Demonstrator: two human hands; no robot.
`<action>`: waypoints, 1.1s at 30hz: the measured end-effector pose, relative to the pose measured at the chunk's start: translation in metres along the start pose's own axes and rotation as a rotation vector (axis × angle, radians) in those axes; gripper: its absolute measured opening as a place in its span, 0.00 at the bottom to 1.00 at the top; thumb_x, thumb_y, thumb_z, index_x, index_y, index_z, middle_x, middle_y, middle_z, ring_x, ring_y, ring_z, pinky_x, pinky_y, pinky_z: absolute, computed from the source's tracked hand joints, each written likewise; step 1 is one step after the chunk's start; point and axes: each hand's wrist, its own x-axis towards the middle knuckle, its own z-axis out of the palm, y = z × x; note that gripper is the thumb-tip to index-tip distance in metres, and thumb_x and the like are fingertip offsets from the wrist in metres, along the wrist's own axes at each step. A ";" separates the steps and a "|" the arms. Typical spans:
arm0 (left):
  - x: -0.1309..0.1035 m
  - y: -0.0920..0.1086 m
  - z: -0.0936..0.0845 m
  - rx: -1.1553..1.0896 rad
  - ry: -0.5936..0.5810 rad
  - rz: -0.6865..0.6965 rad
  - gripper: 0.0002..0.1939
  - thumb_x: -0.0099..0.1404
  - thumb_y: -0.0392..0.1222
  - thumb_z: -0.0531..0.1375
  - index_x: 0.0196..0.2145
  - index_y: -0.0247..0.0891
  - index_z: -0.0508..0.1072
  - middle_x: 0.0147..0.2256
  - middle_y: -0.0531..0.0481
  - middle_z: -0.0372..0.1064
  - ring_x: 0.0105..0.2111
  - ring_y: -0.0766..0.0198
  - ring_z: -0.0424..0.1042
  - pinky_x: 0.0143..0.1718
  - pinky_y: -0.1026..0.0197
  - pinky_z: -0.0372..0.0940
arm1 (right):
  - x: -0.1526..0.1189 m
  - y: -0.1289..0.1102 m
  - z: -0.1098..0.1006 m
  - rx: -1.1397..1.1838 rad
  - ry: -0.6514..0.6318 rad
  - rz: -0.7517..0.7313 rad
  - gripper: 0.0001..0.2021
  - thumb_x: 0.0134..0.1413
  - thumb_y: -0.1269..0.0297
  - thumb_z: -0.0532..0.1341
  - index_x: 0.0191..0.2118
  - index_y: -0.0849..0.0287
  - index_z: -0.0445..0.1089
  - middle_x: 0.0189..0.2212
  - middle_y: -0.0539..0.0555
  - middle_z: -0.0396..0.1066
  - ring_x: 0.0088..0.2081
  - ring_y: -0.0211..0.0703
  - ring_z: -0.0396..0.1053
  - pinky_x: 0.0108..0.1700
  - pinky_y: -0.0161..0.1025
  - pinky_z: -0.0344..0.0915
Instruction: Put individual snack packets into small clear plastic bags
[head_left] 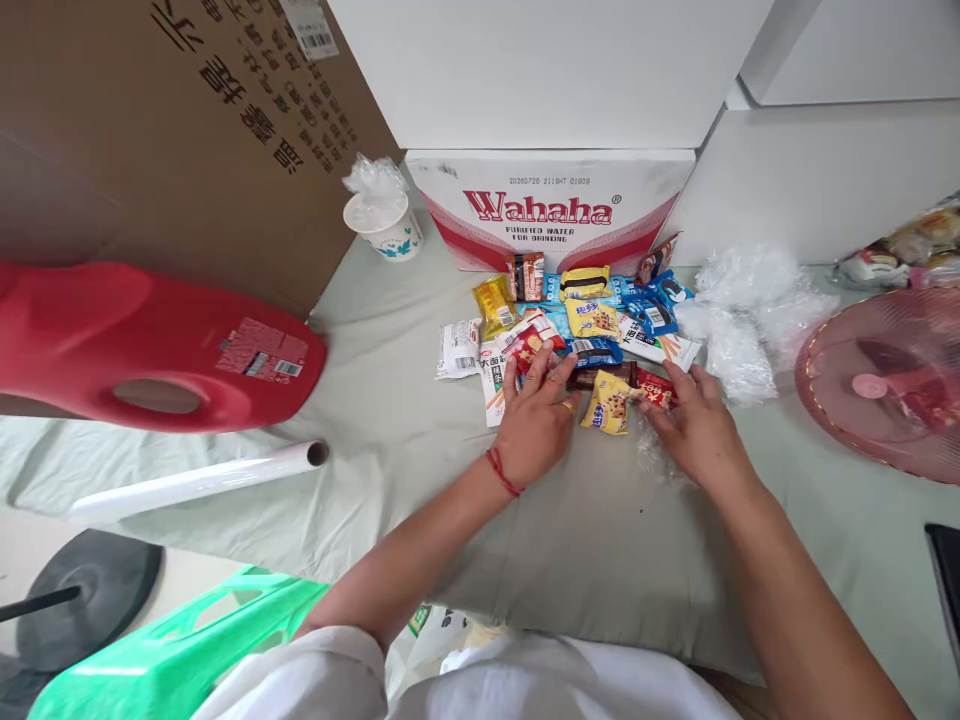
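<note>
Several small wrapped snacks lie in a pile on the cloth. My left hand [536,420] rests on the pile's near left side, fingers spread, touching a red snack packet [525,345]. At the right side, my right hand [697,420] is open, with thumb and fingers apart around the end of a dark red packet [656,386]. A yellow cookie packet [609,402] lies between both hands, close to the right thumb. Behind it are a brown bar [596,376], a blue packet [594,351] and another yellow cookie packet [592,318]. A white noodle-snack packet [656,345] reaches toward my right fingers.
A Wahaha water carton [551,210] stands behind the pile. Crumpled clear plastic [742,320] and a pink ribbed tray [840,400] sit right. At left are a paper cup [394,235], a red jug [187,345], a white roll [202,480] and a large cardboard box [150,150].
</note>
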 end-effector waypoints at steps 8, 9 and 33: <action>-0.077 0.060 -0.001 -1.143 -0.034 -0.476 0.27 0.70 0.61 0.60 0.59 0.44 0.69 0.57 0.37 0.69 0.54 0.51 0.74 0.44 0.53 0.75 | -0.081 -0.012 -0.051 0.967 -0.049 0.378 0.28 0.57 0.49 0.69 0.61 0.47 0.70 0.54 0.58 0.74 0.46 0.48 0.76 0.47 0.46 0.76; -0.083 0.066 0.001 -1.270 -0.067 -0.569 0.35 0.65 0.67 0.63 0.61 0.44 0.66 0.60 0.35 0.66 0.57 0.48 0.72 0.46 0.53 0.75 | -0.087 -0.016 -0.048 1.093 -0.050 0.444 0.27 0.53 0.50 0.71 0.58 0.48 0.73 0.50 0.57 0.76 0.43 0.46 0.77 0.47 0.44 0.76; -0.103 0.104 -0.013 -1.774 -0.422 -1.060 0.40 0.40 0.47 0.82 0.48 0.36 0.72 0.34 0.51 0.74 0.27 0.68 0.70 0.30 0.63 0.65 | -0.156 -0.030 -0.003 1.678 -0.134 0.647 0.11 0.55 0.54 0.70 0.39 0.52 0.75 0.53 0.53 0.78 0.53 0.47 0.78 0.50 0.47 0.79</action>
